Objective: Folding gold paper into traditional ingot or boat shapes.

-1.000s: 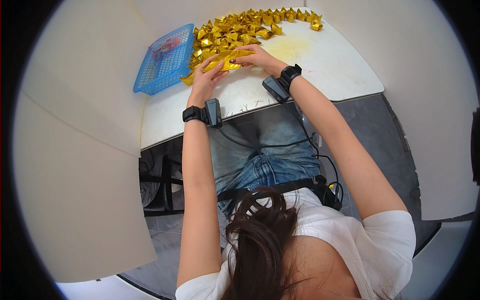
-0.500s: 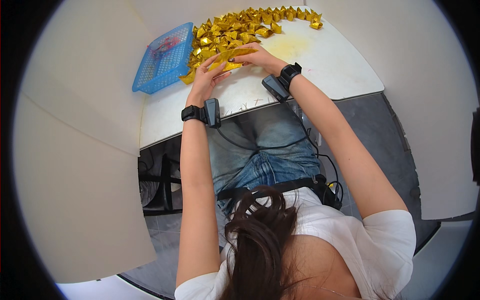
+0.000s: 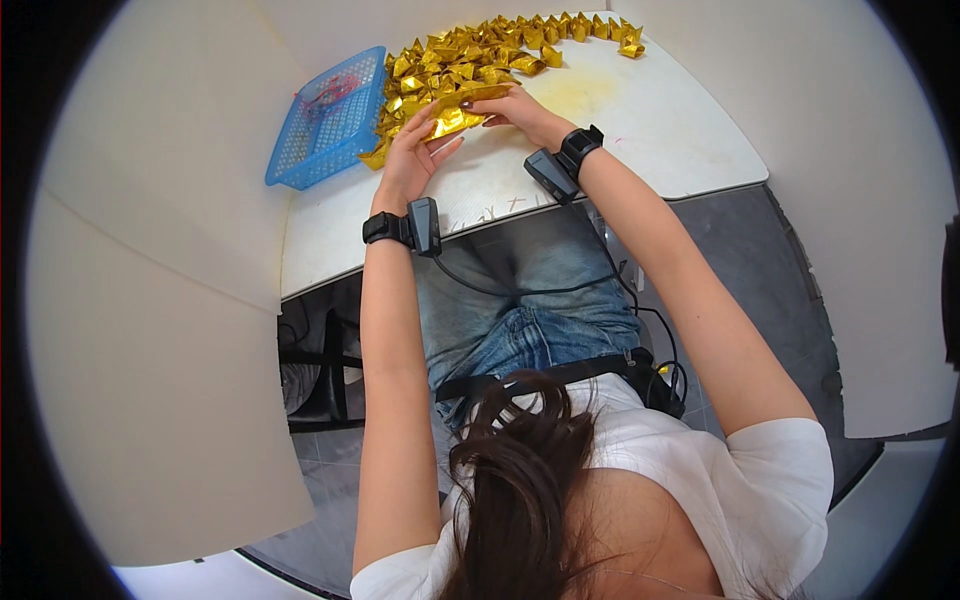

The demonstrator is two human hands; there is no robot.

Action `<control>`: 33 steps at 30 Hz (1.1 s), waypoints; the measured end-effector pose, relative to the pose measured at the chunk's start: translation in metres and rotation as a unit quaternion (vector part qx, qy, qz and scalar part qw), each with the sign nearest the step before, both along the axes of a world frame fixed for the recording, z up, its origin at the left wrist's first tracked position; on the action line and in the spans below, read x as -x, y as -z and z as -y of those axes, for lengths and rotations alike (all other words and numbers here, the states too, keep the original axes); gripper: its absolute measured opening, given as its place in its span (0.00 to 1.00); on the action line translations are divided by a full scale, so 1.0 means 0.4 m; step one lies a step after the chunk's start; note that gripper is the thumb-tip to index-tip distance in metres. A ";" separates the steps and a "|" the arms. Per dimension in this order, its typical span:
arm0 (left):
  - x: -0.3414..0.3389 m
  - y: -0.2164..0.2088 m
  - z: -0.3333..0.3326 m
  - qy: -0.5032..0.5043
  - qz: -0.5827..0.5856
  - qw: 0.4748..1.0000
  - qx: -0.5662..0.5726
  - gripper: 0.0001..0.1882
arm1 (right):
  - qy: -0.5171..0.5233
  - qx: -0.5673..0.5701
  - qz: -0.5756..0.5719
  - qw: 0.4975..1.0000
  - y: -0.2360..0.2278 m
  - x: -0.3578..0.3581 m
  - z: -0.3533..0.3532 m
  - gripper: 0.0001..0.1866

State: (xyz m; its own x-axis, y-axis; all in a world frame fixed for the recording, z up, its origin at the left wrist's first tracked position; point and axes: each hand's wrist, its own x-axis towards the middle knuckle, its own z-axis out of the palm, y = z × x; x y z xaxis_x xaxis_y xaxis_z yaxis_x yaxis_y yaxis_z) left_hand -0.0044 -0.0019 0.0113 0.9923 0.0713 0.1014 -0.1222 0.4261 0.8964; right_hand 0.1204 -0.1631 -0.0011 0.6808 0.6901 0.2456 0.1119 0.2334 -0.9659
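A shiny gold foil paper (image 3: 455, 120), folded into a long boat-like shape, is held between my two hands just above the table's near half. My left hand (image 3: 410, 158) grips its left end, with some fingers behind it and others stretched out below. At the other end, my right hand (image 3: 522, 112) pinches the paper's upper edge between thumb and fingers. Right behind the paper lies a heap of folded gold paper ingots (image 3: 440, 68). The paper and my fingers hide the heap's near part.
A blue plastic basket (image 3: 290, 160) with some pink and red bits inside stands left of the heap. A curved row of gold ingots (image 3: 565, 28) runs along the back of the white table (image 3: 680, 150). Cables (image 3: 560, 291) from my wrist devices cross my lap.
The gold paper has tilted so that its broad shiny face now shows beneath the upper edge. My right fingers have shifted slightly along it; both arms stay nearly where they were.
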 end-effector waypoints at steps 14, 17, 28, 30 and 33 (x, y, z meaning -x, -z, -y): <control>0.004 -0.006 0.000 -0.016 0.020 1.000 -0.002 0.25 | -0.052 -0.030 -0.116 0.991 -0.013 -0.002 0.009 0.12; 0.006 -0.005 -0.002 -0.030 -0.012 0.998 -0.054 0.26 | -0.035 0.013 -0.068 0.997 -0.005 -0.003 0.001 0.13; 0.000 0.005 -0.010 -0.014 -0.013 0.998 -0.065 0.25 | -0.069 0.025 0.002 0.997 -0.022 0.014 0.014 0.17; 0.001 0.005 -0.005 -0.016 0.005 0.998 -0.062 0.22 | -0.099 0.023 0.018 0.995 -0.026 0.015 0.016 0.15; 0.007 0.001 0.004 -0.042 0.014 0.997 -0.068 0.20 | -0.103 0.031 0.020 0.994 -0.028 0.019 0.020 0.15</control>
